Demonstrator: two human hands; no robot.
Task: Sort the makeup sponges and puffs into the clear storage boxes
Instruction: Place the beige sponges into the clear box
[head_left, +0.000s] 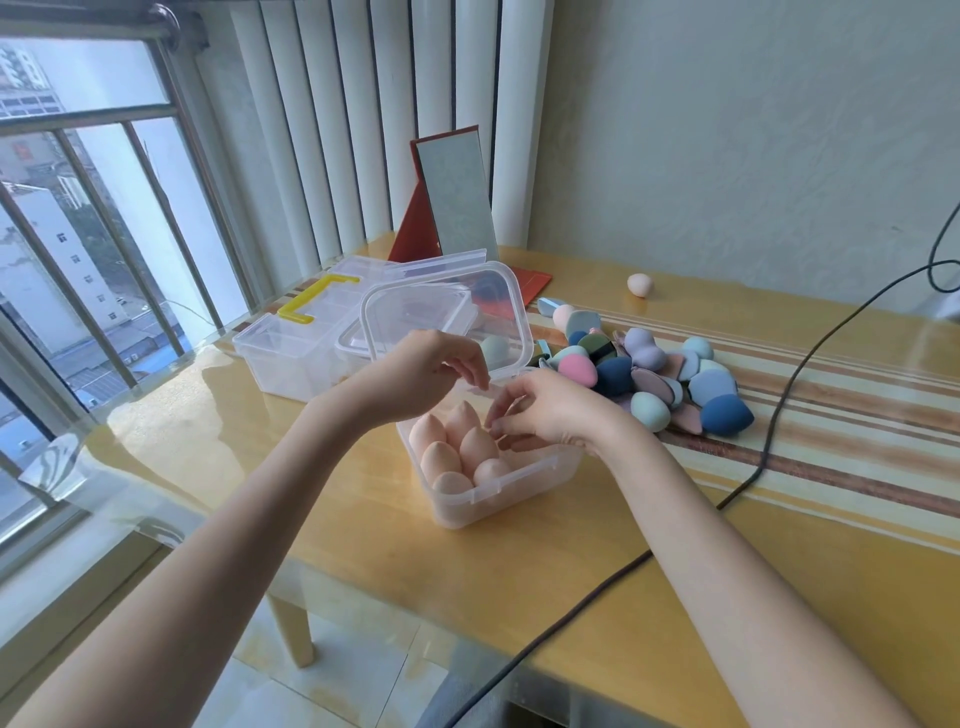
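Peach sponges (457, 447) sat packed upright in the clear box (519, 486) mid-tabletop (571, 597), tips up, likely to fit more; lid (447, 312) hinged open behind; left hand (426, 371) hovered with loose, empty grip; right hand (545, 410) curled over the box, grasp indeterminate; mixed pile (649, 374) waited just right.

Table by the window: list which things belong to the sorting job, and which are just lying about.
Part of the job:
- near clear box holding peach sponges
- its raised lid
- yellow-handled box
- mixed sponge pile
- stray peach sponge
- left hand, right hand

Just lying about:
- standing mirror
- black cable
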